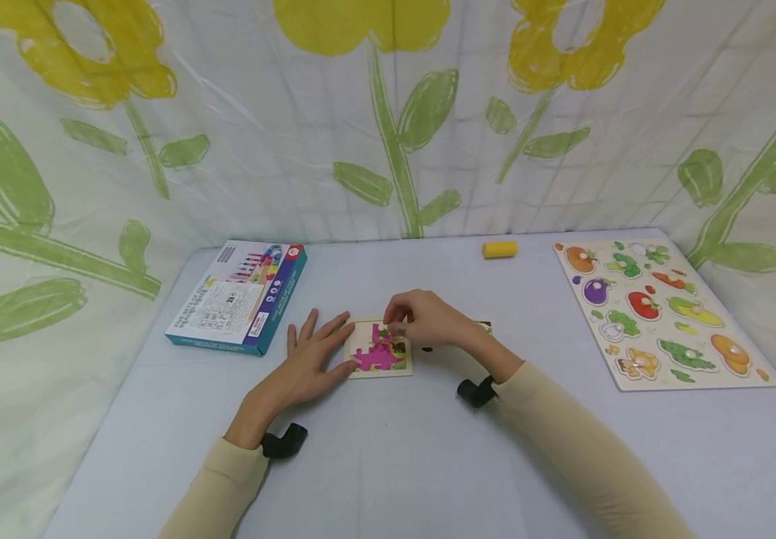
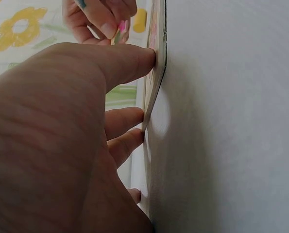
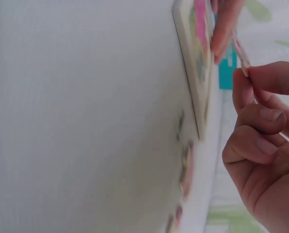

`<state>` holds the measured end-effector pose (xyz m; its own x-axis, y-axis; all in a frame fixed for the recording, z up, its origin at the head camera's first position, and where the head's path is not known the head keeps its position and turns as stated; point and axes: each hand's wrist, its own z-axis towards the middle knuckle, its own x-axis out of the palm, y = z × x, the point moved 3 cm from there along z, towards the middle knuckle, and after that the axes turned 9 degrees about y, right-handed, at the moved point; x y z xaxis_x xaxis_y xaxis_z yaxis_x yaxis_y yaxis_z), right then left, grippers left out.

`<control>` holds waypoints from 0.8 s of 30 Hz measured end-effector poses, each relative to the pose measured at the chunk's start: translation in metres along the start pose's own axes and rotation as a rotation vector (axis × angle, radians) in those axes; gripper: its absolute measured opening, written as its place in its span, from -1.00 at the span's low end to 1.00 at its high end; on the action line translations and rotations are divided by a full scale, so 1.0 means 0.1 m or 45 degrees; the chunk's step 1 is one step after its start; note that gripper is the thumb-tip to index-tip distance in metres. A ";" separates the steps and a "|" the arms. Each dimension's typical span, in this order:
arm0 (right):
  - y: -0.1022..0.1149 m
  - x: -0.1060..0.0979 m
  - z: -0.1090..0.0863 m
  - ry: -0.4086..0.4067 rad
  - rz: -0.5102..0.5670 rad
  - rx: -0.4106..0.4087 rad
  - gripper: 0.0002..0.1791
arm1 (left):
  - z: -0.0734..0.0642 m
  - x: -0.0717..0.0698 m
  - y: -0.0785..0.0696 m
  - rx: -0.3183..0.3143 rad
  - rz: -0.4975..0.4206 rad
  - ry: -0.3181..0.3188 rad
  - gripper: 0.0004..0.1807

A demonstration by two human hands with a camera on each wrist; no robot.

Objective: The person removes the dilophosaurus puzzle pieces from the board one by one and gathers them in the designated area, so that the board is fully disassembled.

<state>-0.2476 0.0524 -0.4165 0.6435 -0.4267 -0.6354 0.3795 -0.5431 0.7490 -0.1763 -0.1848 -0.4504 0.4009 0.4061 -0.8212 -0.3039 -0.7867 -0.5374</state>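
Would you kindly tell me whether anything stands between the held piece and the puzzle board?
Nothing visible does: the right hand pinches the piece above the puzzle board; the left hand touches its edge.

Soft, even light; the wrist views look dimmer.

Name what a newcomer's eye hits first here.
Probably the big yellow flowers on the backdrop behind the table. Then the small puzzle with a pink figure near the table's middle, where the right hand pinches a piece and the left hand touches its edge. The vegetable board lies on the right.
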 end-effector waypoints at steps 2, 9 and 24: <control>-0.02 -0.05 -0.06 -0.014 -0.001 0.013 -0.93 | 0.00 0.00 0.00 -0.004 0.001 0.003 -0.21; -0.14 -0.14 -0.27 -0.036 -0.041 0.023 -0.94 | 0.00 0.00 -0.02 0.006 -0.015 -0.005 -0.18; -0.33 -0.13 -0.61 0.002 -0.089 0.052 -0.92 | 0.00 0.01 -0.02 -0.019 -0.005 0.008 -0.13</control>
<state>-0.2281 0.1199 -0.4218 0.6175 -0.3852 -0.6858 0.3964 -0.6006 0.6943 -0.1755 -0.1834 -0.4502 0.4079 0.4065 -0.8175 -0.2893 -0.7918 -0.5380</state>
